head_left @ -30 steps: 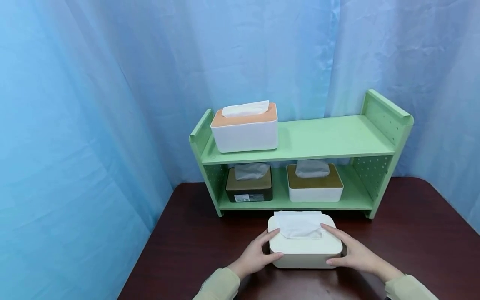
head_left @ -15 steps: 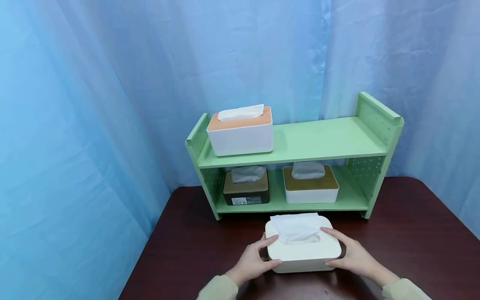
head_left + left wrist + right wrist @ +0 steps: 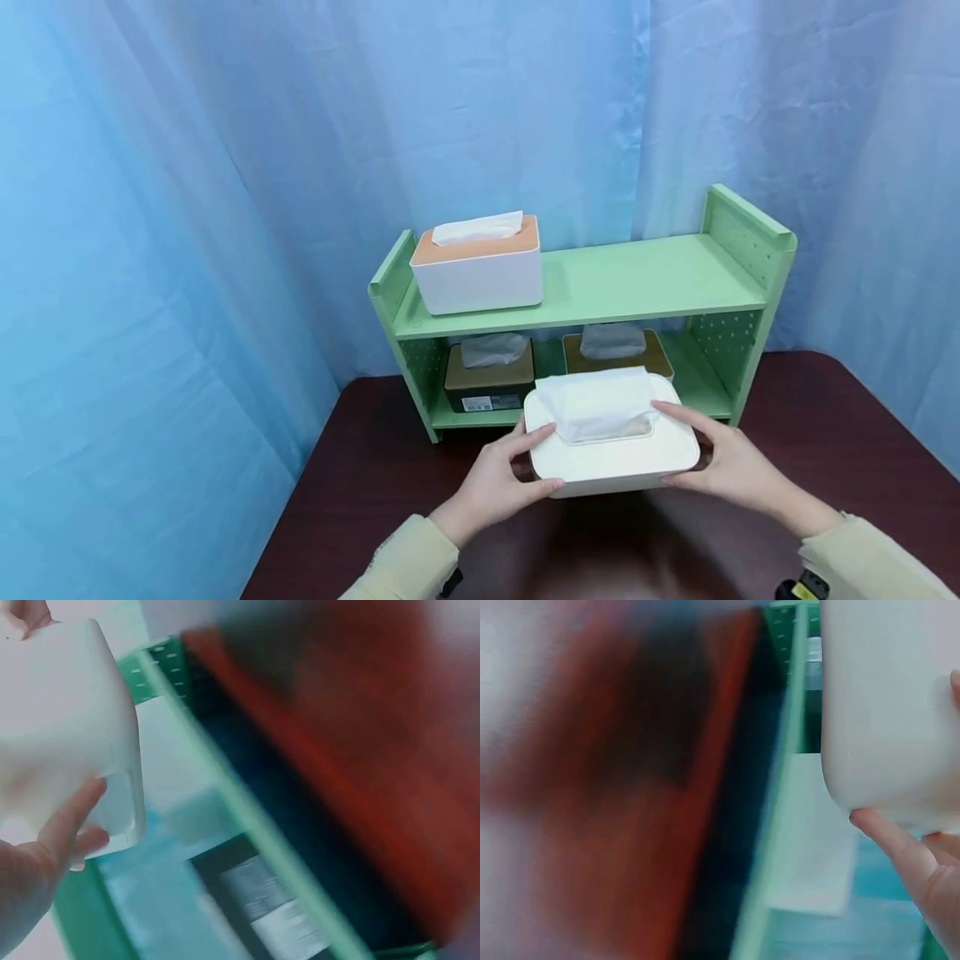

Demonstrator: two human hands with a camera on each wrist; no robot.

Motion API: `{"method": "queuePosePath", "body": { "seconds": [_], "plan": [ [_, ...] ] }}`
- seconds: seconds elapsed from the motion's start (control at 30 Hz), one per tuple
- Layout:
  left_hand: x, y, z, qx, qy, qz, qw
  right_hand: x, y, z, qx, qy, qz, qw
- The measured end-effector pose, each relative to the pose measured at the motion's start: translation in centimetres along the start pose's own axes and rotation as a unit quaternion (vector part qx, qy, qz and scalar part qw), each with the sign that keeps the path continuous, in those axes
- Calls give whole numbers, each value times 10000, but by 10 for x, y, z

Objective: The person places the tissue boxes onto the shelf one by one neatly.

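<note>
Between both hands, a white tissue box (image 3: 615, 462) with rounded corners hangs above the table, its shadow falling on the wood below. A white tissue (image 3: 600, 404) sticks out of its top slot. My left hand (image 3: 498, 475) grips the left end, thumb at the front side and fingers over the top edge. On the right end my right hand (image 3: 731, 458) holds it the same way. The left wrist view shows the box's underside (image 3: 67, 712) with left fingers (image 3: 79, 814) against its end. In the right wrist view the right thumb (image 3: 892, 836) presses the box near a corner.
Behind stands a green two-tier shelf (image 3: 652, 279). On its upper board, at left, sits a white tissue box with an orange top (image 3: 480, 279). Below are a dark tissue box (image 3: 480, 392) and a brown-topped one (image 3: 573, 354), partly hidden by the held box. Dark table (image 3: 337, 500) underneath.
Both hands have lifted the white tissue box off the table and raised it towards the shelf; it now overlaps the lower tier in the head view. The head view has shifted slightly.
</note>
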State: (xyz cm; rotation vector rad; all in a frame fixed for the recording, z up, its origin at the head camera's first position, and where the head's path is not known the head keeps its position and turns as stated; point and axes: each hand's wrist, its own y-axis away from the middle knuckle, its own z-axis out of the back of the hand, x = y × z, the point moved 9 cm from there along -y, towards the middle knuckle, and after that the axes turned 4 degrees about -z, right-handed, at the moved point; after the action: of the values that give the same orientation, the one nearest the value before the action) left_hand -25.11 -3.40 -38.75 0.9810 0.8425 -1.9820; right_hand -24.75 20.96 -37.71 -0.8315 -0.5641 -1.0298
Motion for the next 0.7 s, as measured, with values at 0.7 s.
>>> {"method": "queuePosePath", "body": {
  "seconds": [0.7],
  "plan": [
    [-117, -76, 58, -114, -923, -1446, 9851, 74, -60, 104, -578, 578, 58, 9966]
  ]
}}
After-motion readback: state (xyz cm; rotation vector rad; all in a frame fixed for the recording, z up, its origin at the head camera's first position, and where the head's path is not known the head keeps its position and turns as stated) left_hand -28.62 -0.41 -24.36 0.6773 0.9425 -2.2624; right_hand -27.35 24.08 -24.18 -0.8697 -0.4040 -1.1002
